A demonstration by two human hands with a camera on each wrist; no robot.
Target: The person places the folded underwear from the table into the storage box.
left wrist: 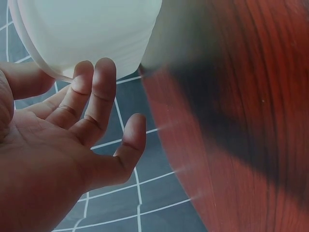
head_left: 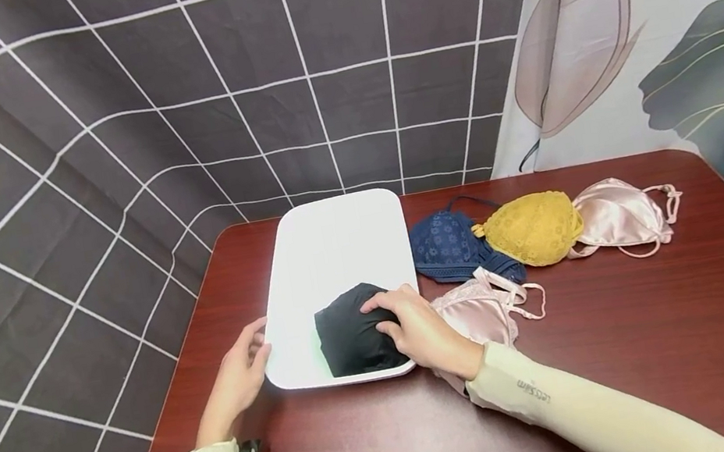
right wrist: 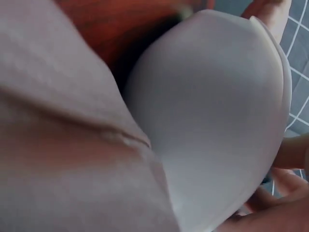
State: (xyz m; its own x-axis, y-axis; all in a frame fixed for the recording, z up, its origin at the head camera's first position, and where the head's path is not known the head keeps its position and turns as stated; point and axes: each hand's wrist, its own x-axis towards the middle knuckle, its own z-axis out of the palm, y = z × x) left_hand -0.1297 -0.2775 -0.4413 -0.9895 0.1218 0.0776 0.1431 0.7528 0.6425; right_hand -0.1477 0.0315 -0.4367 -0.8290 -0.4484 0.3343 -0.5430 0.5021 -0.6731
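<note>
A black bra point(head_left: 354, 334), folded with a cup facing up, lies at the near end of a white plastic bin point(head_left: 343, 241). My right hand point(head_left: 421, 331) reaches over the bin's right rim and grips the bra's right side between thumb and fingers. Its lower fingers are hidden in the head view. My left hand point(head_left: 242, 367) rests its fingertips against the bin's left side; in the left wrist view its fingers point(left wrist: 102, 92) are loosely bent by the rim. In the right wrist view the bin's rounded outer corner point(right wrist: 212, 106) fills the middle.
Right of the bin lie a navy bra point(head_left: 443, 245), a yellow lace bra point(head_left: 533, 230) and a pink satin bra point(head_left: 619, 213). Another pink bra point(head_left: 478, 310) lies partly beneath my right forearm. All sit on a red-brown wooden table point(head_left: 671, 335), before a dark gridded curtain point(head_left: 331, 33).
</note>
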